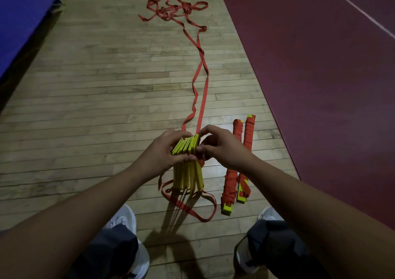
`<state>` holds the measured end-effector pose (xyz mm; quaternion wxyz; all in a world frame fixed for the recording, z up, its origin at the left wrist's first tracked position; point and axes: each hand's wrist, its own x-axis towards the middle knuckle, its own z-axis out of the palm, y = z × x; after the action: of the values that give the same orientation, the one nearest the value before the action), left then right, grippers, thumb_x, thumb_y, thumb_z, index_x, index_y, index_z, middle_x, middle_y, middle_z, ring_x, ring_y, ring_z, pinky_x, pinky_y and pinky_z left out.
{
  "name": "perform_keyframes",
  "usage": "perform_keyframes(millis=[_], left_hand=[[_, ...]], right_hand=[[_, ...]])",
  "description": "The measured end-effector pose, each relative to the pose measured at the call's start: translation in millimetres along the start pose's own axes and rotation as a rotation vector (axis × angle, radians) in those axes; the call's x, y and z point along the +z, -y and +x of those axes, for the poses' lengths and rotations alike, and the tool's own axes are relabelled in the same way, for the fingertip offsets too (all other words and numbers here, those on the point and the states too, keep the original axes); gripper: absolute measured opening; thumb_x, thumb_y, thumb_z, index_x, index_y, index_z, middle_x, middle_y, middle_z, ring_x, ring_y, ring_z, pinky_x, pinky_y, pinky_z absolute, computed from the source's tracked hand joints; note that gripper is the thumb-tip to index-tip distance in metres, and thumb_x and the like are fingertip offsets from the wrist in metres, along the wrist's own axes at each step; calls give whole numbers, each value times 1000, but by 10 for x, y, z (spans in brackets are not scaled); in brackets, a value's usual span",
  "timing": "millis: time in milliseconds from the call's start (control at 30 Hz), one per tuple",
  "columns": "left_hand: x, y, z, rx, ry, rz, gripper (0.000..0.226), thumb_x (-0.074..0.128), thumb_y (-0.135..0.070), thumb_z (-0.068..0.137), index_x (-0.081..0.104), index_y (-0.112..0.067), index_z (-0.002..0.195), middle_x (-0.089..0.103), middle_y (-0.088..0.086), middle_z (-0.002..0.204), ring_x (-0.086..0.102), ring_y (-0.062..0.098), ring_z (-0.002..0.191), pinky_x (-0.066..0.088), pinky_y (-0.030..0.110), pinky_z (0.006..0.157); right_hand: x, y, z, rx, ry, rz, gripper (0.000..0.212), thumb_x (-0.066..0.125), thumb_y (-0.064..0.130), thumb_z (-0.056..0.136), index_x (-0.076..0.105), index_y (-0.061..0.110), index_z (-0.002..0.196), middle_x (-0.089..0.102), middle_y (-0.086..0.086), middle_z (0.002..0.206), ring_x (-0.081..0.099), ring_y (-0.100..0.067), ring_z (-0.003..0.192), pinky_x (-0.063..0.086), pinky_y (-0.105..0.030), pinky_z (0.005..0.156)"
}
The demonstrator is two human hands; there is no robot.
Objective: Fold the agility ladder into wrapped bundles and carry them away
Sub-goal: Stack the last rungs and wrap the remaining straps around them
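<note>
Head view, looking down at a stack of yellow rungs held upright over a wood floor.

Left hand: fingers curled over the far side of the stack's top end and thumb across the near side, gripping the rungs together.

Right hand: forefinger arched over the stack's top right corner and thumb pressed on its right face, so the rungs are pinched between them. The other fingers are curled behind. Whether the strap is also caught in this pinch cannot be told.

Strap: red. Two runs leave the top of the stack and lie on the floor, leading far beyond it to a loose tangle. Further loops hang from the stack's lower end and rest on the floor just below it.

Bundles: two finished ones, rungs wound in red strap, lie side by side on the floor just right of the stack, the nearer touching or almost touching the farther.

Surroundings: a dark red surface well right of the stack; a blue mat far to its upper left; white shoes and dark trouser knees below it.
</note>
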<state>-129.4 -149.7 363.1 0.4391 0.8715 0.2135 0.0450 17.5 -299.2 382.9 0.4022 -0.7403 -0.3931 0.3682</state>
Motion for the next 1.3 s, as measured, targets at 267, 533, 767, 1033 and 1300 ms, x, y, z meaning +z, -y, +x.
perform_keyframes(millis=[267,533,767,1033,1300], left_hand=[[28,-6,-121,55,-275,42,38,84,-32,78,75,-20,113,72,-7,102,65,8,97,57,26,83],[89,-75,-137,117,-321,94,40,79,-38,83,72,-20,118,72,-5,103,65,8,95,57,25,81],[-77,-39,-11,111,-249,138,28,77,-31,87,73,-21,113,71,-6,94,66,10,87,58,31,74],[-551,-251,65,-19,-492,38,18,76,-36,87,72,-20,81,63,-1,67,58,10,61,43,15,53],[-721,-363,166,-256,-590,-476,17,83,-31,80,78,-14,80,76,10,78,76,23,75,65,40,69]], right_hand=[[55,-18,70,20,-59,108,20,70,7,93,60,24,97,75,-16,93,73,-32,86,61,-48,83],[99,-35,134,1,-61,87,12,69,6,94,64,17,94,75,-13,95,74,-25,86,63,-41,81],[55,42,183,-30,-26,6,21,64,2,96,67,14,113,73,-2,101,72,-10,91,59,-22,79],[154,84,162,18,-175,-51,60,74,27,92,47,15,145,52,-5,139,62,-11,105,53,-12,69],[242,80,100,96,-38,-228,70,74,50,85,47,15,139,54,6,118,56,-15,110,46,-23,79]])
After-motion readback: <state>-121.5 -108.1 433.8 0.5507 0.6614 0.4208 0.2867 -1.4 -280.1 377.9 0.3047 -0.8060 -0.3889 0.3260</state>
